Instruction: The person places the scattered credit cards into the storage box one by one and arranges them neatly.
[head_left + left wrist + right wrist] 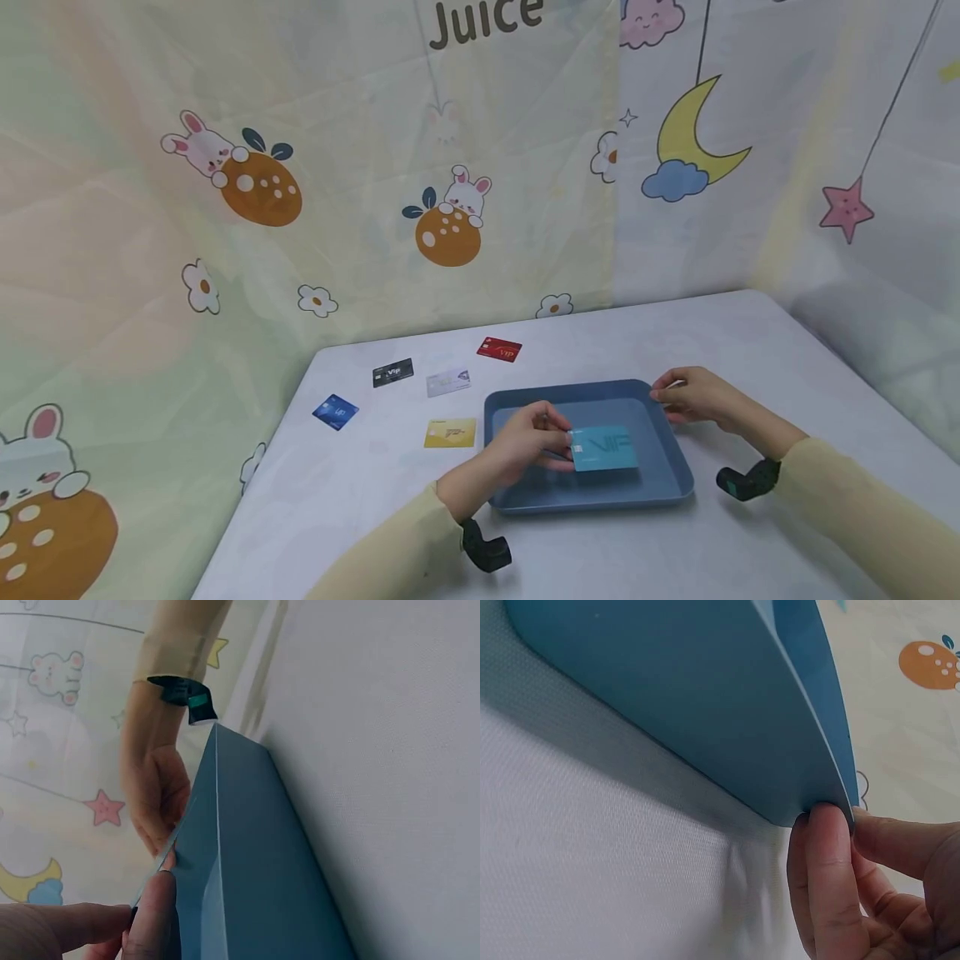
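My left hand (528, 440) pinches the left edge of a light blue VIP card (606, 448), which overlaps the middle of the blue tray (525, 498) in the head view. In the left wrist view the card shows nearly edge-on between thumb and fingers, above the tray's side wall (259, 847). At the tray's far right corner, my right hand (697, 395) grips the rim. The right wrist view shows its thumb and fingers (831, 847) on either side of the tray's wall (682, 697).
Left of the tray lie a yellow card (450, 433), a blue card (335, 412), a black card (393, 372) and a silver card (448, 382). A red card (499, 349) lies behind it on the white table (360, 517). A printed cloth (360, 208) hangs beyond the far edge.
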A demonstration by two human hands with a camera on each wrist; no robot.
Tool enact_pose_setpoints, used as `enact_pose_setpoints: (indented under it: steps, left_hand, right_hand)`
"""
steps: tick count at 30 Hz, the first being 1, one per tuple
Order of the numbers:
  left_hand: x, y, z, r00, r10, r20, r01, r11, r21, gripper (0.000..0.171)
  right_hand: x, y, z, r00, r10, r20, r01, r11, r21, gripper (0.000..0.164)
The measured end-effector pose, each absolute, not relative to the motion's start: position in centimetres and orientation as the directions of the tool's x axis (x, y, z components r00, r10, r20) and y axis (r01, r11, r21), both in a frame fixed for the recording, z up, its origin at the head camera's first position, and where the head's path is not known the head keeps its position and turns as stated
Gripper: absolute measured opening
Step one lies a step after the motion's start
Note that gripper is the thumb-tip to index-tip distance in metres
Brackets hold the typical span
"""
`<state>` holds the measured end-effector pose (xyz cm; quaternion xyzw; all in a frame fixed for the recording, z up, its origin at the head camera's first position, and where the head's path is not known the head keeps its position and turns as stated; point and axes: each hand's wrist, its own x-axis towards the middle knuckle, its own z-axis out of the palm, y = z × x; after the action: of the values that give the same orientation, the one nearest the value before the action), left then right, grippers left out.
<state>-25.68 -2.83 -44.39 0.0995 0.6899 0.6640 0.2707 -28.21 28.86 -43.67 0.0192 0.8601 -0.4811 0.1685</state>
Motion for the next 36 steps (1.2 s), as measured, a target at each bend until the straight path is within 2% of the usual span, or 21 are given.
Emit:
enact_pose_setpoints:
  steps: [6, 16, 23, 29, 36]
  left_hand:
    - [-25.3, -1.6, -44.9, -0.825, 0.515, -0.232, -0.185, 0.143, 0.972, 0.011]
    - [-24.5, 0.0, -45.7, -0.800, 0.541, -0.259, -0.208, 0.154, 0.966, 0.012]
    - [-24.6, 0.5, -45.4, -0.819, 0.510, -0.262, -0.176, 0.212, 0.961, 0.010]
    - [-24.5, 1.1, -45.7, -0.824, 0.510, -0.246, -0.119, 0.269, 0.956, 0.009]
    - [-24.1, 1.5, -45.9, -0.807, 0.527, -0.267, -0.136, 0.273, 0.952, 0.009]
  right_hand:
    - [-28.3, 28.8, -43.8, -0.942, -0.125, -0.311, 0.200, 0.536, -0.820, 0.037]
    - [-28.4, 28.7, -43.7, -0.940, -0.118, -0.320, 0.207, 0.549, -0.810, 0.035]
    - [-28.4, 28.8, -43.7, -0.939, -0.119, -0.323, 0.211, 0.544, -0.813, 0.035]
    - [-28.4, 28.7, -43.7, -0.947, -0.098, -0.306, 0.206, 0.543, -0.814, 0.034]
    - [-28.8, 28.4, -43.8, -0.965, -0.058, -0.255, 0.176, 0.575, -0.799, 0.033]
